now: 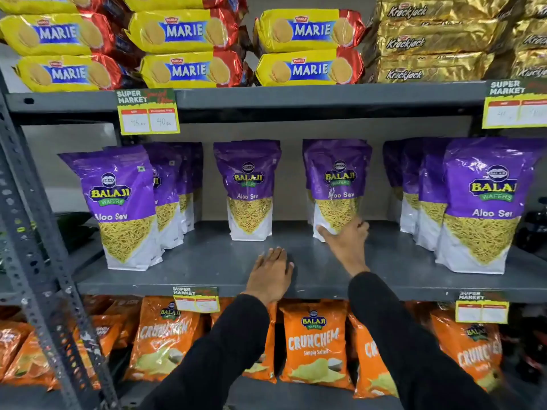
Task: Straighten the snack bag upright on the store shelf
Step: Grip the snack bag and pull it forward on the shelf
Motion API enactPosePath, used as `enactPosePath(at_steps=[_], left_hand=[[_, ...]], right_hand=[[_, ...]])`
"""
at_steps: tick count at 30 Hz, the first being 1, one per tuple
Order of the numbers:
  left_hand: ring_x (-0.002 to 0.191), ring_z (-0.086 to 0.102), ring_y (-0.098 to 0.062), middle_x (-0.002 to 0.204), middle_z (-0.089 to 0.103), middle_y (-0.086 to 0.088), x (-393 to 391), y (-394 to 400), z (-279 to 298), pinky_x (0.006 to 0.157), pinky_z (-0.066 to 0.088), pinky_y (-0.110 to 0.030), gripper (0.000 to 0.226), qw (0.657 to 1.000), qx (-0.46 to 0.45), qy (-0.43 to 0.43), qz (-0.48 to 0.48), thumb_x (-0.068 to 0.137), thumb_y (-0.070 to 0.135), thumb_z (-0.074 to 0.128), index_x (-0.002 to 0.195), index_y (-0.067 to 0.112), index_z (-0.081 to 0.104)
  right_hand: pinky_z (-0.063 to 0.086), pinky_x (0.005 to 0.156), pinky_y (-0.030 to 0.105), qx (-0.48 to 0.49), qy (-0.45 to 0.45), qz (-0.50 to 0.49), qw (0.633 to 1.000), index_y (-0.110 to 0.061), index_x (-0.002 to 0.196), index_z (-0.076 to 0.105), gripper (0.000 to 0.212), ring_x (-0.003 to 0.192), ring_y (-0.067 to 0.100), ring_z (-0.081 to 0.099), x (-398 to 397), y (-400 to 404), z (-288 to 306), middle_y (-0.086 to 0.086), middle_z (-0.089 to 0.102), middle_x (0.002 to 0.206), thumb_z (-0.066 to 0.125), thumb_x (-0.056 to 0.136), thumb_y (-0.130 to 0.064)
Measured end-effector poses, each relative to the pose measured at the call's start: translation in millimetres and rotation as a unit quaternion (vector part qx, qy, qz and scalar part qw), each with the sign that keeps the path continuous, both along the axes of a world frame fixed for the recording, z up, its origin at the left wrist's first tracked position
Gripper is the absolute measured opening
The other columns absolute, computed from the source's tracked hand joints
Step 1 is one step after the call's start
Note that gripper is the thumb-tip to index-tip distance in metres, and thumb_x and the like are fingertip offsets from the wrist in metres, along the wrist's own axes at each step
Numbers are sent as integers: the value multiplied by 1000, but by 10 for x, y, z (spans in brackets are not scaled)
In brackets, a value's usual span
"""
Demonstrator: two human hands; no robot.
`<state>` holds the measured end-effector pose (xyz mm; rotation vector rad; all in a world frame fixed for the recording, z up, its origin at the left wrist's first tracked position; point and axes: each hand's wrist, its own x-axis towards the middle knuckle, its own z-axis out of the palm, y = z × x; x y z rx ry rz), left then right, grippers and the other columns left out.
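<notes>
The right hand (346, 235) has its grip wrapped on the bottom of the Aloo Sev bag (337, 184); the left hand (270, 269) lies flat, fingers spread, on the shelf (207, 261); the bag looks nearly straight, so next comes a small push, then let go.

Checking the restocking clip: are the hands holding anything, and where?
The right hand grips the lower front of a purple Aloo Sev bag. The left hand lies flat on the shelf, holding nothing.

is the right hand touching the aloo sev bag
Touching. The head view shows the right hand with fingers wrapped on the bag's lower front.
</notes>
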<state>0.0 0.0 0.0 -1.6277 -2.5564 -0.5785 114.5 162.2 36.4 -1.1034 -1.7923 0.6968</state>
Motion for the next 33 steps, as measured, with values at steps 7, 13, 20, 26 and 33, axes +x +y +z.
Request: enactPosePath(at_steps=[7,13,20,26,33], left_hand=[[164,2,-23,175,6,-9,-268,207,52,131,0,-43,70,993,-112,-3,-29,108,45,23,166,8,12],[164,0,-22,176,3,-6,-367,295,11,132,1,-42,71,993,-119,-11,-24,108,47,20,167,9,8],[164,3,-22,176,7,-6,-403,322,-30,132,3,-43,71,993,-113,-1,-33,107,47,20,166,10,10],[164,4,-21,176,7,-5,-418,325,-50,132,4,-44,71,993,-114,5,-34,107,49,20,166,11,10],[164,8,-22,175,10,-6,-373,313,4,132,7,-45,68,993,-112,7,-35,107,46,23,165,11,16]], right_hand=[[36,114,55,-63,-43,-64,995,5,156,12,140,145,44,28,-270,407,67,28,26,155,91,60,-59],[29,122,53,-46,-8,-57,997,4,159,3,148,152,42,25,-360,603,31,28,23,162,96,57,-50],[30,121,52,-32,11,-57,998,5,158,9,140,149,43,29,-423,587,10,29,28,158,97,60,-43],[33,120,52,-21,24,-72,997,6,157,14,135,146,43,34,-402,478,-12,27,32,155,97,61,-42],[39,116,50,-10,24,-84,996,5,155,18,132,142,40,39,-283,223,-31,24,37,152,96,59,-43]])
